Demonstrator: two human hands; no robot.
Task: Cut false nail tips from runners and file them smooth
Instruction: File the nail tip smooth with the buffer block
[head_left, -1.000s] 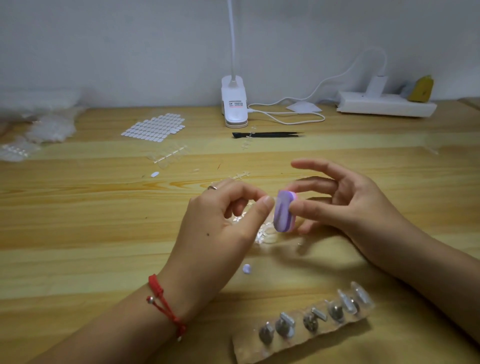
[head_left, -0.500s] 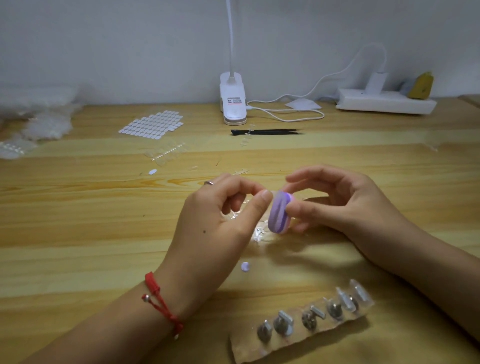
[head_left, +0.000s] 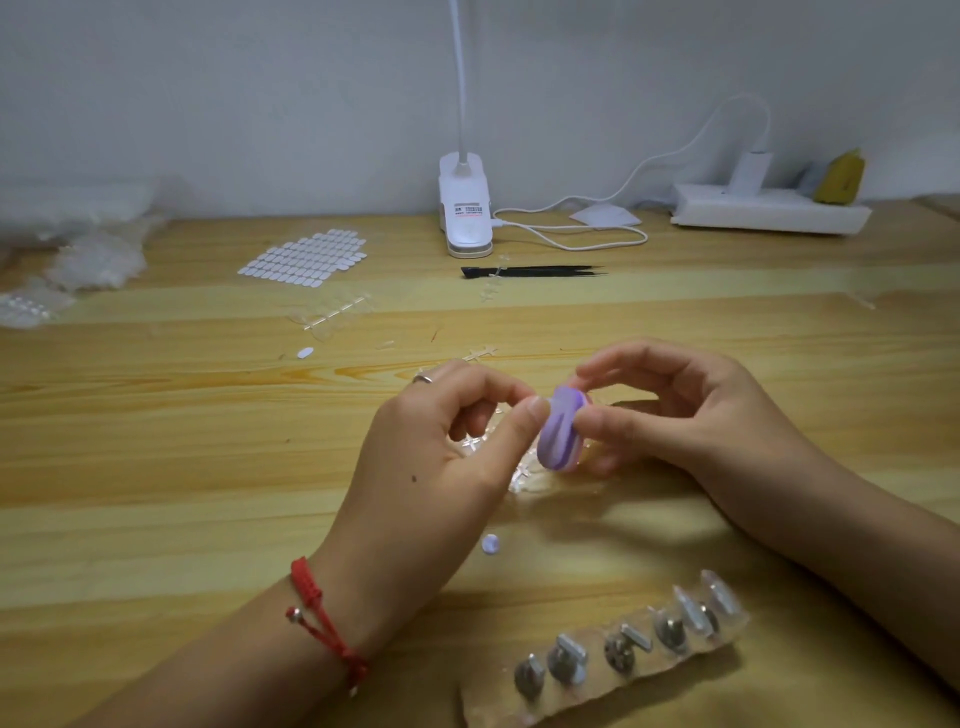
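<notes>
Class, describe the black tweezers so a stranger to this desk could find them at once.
Start at the white clip lamp at the back of the wooden table. Just in front of its base lie the tweezers. They are the only long, thin, black thing among white and clear pieces.

Readable text: none. Only print in view is small label (head_left: 469, 210) on top face of white clip lamp base (head_left: 466, 236), far centre, against wall. Label carries few short rows of dark characters, top row heavier than rest. All too small and blurred; cannot tell letters from digits, cannot tell brand.
</notes>
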